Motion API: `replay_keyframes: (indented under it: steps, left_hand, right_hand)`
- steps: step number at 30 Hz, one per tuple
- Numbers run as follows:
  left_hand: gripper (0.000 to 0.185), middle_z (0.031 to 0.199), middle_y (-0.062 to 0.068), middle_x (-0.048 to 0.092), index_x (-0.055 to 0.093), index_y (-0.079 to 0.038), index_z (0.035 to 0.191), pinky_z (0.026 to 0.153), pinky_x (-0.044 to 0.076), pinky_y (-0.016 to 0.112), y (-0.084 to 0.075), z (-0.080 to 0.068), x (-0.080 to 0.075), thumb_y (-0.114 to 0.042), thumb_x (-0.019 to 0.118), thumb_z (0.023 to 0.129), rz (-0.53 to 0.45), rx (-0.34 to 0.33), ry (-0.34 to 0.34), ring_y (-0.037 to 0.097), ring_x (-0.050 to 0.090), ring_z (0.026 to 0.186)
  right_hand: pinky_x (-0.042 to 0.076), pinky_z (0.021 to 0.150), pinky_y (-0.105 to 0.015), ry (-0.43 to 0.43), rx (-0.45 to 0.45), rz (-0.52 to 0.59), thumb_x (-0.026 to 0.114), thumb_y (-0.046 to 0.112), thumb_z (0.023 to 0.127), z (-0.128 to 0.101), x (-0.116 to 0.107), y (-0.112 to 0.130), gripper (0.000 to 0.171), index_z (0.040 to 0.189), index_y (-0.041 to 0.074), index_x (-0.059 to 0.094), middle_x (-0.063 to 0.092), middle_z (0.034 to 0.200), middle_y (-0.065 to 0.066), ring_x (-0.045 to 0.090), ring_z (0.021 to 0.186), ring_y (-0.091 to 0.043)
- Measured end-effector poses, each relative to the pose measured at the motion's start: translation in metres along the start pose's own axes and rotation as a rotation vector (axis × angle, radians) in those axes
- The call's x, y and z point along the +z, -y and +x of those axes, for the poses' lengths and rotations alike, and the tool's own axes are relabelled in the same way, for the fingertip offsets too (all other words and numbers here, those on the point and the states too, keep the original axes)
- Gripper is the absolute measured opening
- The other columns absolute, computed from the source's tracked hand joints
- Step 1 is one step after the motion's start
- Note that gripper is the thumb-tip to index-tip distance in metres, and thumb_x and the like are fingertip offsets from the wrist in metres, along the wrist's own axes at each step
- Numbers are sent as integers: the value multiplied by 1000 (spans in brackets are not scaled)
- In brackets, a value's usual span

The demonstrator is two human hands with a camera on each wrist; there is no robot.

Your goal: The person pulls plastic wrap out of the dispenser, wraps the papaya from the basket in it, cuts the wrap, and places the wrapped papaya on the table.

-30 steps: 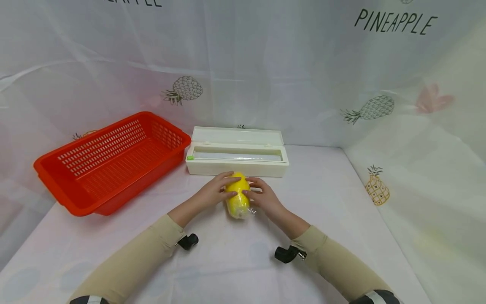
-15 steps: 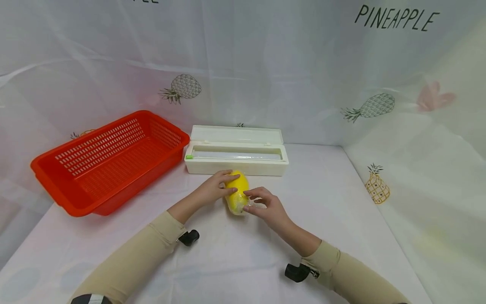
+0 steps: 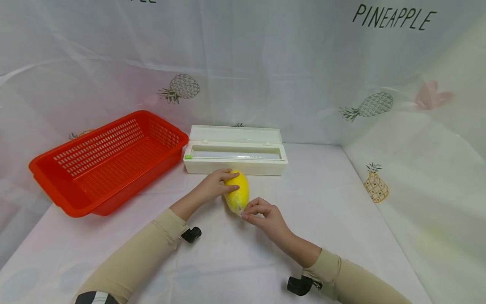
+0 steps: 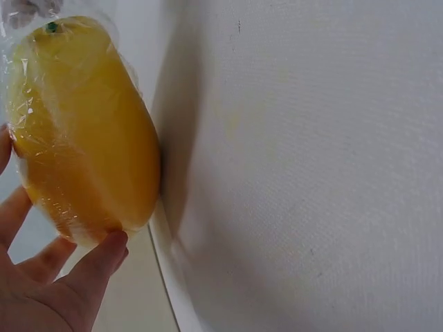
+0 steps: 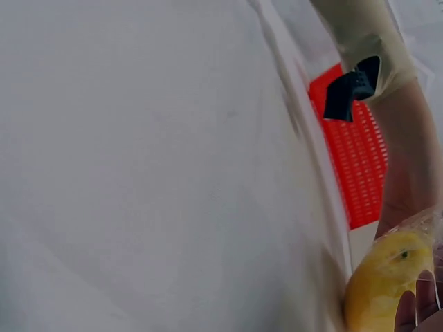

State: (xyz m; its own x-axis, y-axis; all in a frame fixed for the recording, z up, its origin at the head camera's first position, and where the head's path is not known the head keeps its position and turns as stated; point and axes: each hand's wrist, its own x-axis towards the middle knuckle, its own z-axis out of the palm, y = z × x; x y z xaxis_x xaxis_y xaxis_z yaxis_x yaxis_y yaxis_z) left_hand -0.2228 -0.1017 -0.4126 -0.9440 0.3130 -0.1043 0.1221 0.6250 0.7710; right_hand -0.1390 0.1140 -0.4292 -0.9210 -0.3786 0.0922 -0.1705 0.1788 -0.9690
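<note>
Head view, centre of frame: a yellow fruit (image 3: 237, 191) wrapped in clear film lies on the white table (image 3: 326, 198), just in front of the white film dispenser box (image 3: 235, 151), lid up. Left hand (image 3: 214, 185) grasps the fruit from its left side, fingers curled over the top far end, thumb lower on the side. Right hand (image 3: 263, 215) sits at the near end of the fruit, fingertips bunched together and pinching the loose film there; hand touches the fruit's lower tip. Left wrist view: fruit (image 4: 79, 131) fills the upper left, shiny wrinkled film over it, small dark stem spot at top, thumb and fingers of the left hand (image 4: 48, 277) in the lower left cradling its bottom edge; table cloth covers the right of the frame. Right wrist view: mostly cloth, fruit (image 5: 384, 283) in the lower right corner with a fingertip of the right hand (image 5: 415, 311) against it and film edge beside it; red basket (image 5: 353, 159) and the left sleeve (image 5: 367, 34) in the upper right. Head view again: red slotted basket (image 3: 102, 160) centre left, touching or just beside the dispenser's left end. Pineapple-print backdrop (image 3: 182, 86) behind, word PINEAPPLE upper right. Beige sleeves on both arms, black wrist camera mounts under each.
</note>
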Motion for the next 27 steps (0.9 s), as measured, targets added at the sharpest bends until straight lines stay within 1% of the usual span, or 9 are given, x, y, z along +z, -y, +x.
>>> replay_keyframes:
  steps: [5,10,13,17,19,22,24,27]
  left_hand:
    - [54,151,7,40,57,-23,138,109,31,53,0,2,0,-35,73,88,0,6,5,31,32,139]
    - [54,150,7,41,58,-23,137,110,30,53,0,3,0,-33,75,87,8,16,5,30,32,139]
    - [54,150,7,40,58,-23,137,110,30,53,0,4,0,-33,75,87,7,13,10,31,32,139]
    - [54,151,7,40,58,-24,138,109,31,54,1,4,0,-33,74,87,-5,3,19,31,31,140]
    - [54,151,6,39,57,-24,138,109,32,54,2,4,0,-34,74,88,-10,-4,23,31,31,140]
    - [54,152,5,39,57,-26,138,108,32,53,3,4,-2,-35,73,88,-13,-14,32,30,31,140]
    - [53,152,5,38,57,-26,138,109,31,54,4,4,-2,-35,73,88,-17,-3,43,30,30,140]
    - [52,153,6,37,57,-25,138,109,30,55,4,3,-4,-32,72,89,-28,9,52,31,29,141]
  right_hand:
    - [49,82,-27,46,28,-12,76,7,84,-5,2,-5,10,91,-1,77,61,101,-11,54,100,-22]
    - [49,82,-28,64,37,-29,77,9,84,-9,4,-5,15,93,-3,76,60,104,-10,54,101,-24]
    - [48,84,-31,68,29,-57,77,11,84,-11,3,-4,14,93,1,77,60,105,-8,54,104,-24]
    - [46,89,-38,66,-3,-89,80,11,82,-15,-1,-1,17,97,5,77,61,107,-4,52,108,-22]
    - [46,90,-40,60,-30,-97,81,8,80,-17,-4,-1,21,100,4,75,61,108,-3,52,109,-22]
    - [46,91,-39,51,-76,-117,82,1,77,-17,-9,-1,31,105,5,71,61,110,-2,53,108,-24]
    - [46,91,-39,53,-100,-141,82,-2,74,-17,-12,0,37,108,6,69,61,112,-4,53,106,-27]
    - [46,91,-37,71,-130,-201,84,-3,72,-16,-14,6,44,111,8,66,60,112,-6,52,103,-28]
